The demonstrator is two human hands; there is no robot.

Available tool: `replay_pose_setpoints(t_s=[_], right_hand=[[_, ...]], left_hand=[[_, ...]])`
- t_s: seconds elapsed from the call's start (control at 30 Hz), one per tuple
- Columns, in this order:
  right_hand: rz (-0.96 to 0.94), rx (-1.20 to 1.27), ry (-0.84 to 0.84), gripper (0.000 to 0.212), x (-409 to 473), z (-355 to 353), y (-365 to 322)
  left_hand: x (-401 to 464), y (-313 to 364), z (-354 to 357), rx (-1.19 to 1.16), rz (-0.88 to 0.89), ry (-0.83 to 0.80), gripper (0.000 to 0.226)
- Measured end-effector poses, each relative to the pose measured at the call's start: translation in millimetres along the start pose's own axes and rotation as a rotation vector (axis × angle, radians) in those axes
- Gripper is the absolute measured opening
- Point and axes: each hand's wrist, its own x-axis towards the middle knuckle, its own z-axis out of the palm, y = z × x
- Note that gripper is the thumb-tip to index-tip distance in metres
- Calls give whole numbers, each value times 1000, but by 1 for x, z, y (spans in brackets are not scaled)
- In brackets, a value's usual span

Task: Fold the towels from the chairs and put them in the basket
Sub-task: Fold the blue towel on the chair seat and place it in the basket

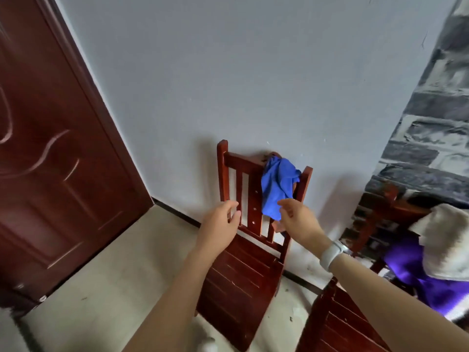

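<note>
- Plain grey wall point(253, 72) fills the upper centre.
- Dark red-brown door point(50, 161) at left.
- Stone-patterned wall point(431, 118) at right.
- Pale floor point(101, 288) along the bottom.

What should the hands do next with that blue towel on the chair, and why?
Probably close the right hand on the lower edge of the blue towel and lift it off. The towel hangs bunched over the top rail of the chair; the right hand's fingertips are at its bottom edge, without a clear grip, and the left hand is open and empty beside it.

Dark red door point(50, 153), grey wall point(253, 72)
</note>
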Motion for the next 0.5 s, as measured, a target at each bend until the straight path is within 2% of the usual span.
replay_pose_setpoints(t_s=[0.17,0.33,0.43,0.5], right_hand=[[167,-237,298,33,98,12,1],[379,-593,250,56,165,28,6],[437,-642,267,40,184,39,12],[442,-567,363,27,190,40,15]], left_hand=[[110,-33,12,-33,161,-164,31],[186,-64,22,-50,298,-281,31],[218,-71,35,-62,374,-359,32],[233,-68,44,-66,427,-407,35]])
